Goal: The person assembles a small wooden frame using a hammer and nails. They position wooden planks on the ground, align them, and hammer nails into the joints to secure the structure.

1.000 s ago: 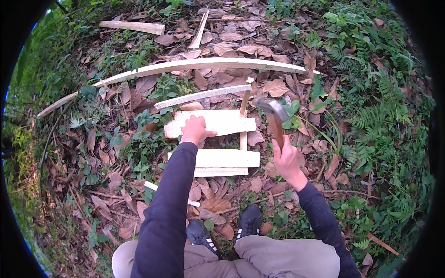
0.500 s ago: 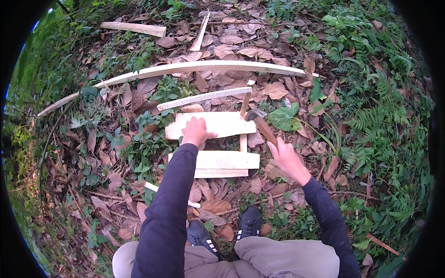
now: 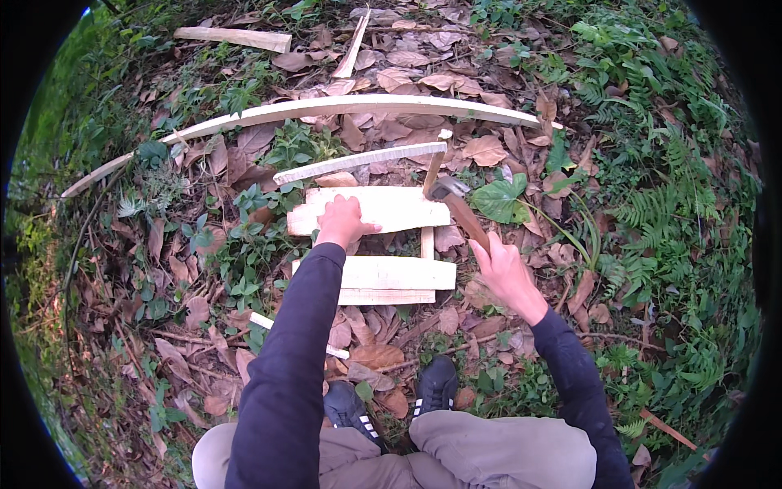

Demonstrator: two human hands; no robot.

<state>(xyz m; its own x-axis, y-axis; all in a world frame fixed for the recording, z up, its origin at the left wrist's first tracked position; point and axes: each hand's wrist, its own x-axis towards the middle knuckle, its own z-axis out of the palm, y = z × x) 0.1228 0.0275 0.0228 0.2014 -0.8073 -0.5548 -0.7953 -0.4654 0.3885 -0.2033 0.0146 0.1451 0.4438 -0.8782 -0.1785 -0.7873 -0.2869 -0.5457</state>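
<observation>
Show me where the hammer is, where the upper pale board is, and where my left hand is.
hammer [image 3: 466, 216]: head view, on its wooden handle.
upper pale board [image 3: 399, 209]: head view, on its bare right half.
left hand [image 3: 340, 222]: head view, on the back of the hand pressing the board.

Over the last second the hammer [image 3: 458, 206] has swung down: a second ago its head was raised clear of the wood, off to the right above the leaf litter; half a second ago it was partway down and tilted toward the boards; now its head sits at the right end of the upper plank [image 3: 383, 209], right where the thin upright slat [image 3: 432, 175] meets it. The right hand [image 3: 501, 265] gripping the handle has followed the stroke, moving slightly left and forward toward the planks, with the wrist tipped down and the forearm stretched further out
</observation>
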